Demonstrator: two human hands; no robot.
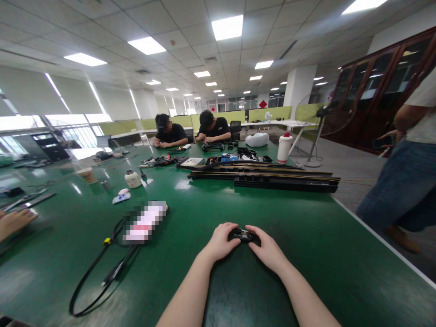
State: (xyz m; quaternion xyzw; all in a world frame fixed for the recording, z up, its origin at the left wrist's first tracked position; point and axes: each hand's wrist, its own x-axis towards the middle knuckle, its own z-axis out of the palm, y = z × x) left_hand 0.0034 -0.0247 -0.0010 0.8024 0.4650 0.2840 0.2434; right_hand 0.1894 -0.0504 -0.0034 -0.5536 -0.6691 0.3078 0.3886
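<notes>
A small black device [242, 235] lies on the green table [306, 236] close in front of me. My left hand [220, 241] grips its left end with curled fingers. My right hand [267, 249] pinches its right end. Both forearms reach in from the bottom edge and meet at the device.
A black cable loop [102, 272] and a blurred-out flat item [145, 222] lie to my left. Long black rails [272, 177] cross the table beyond. A white bottle [284, 148], a small jar [132, 179] and tools sit farther back. Two people sit at the far end; one stands at right. Another person's hand [15, 222] rests at left.
</notes>
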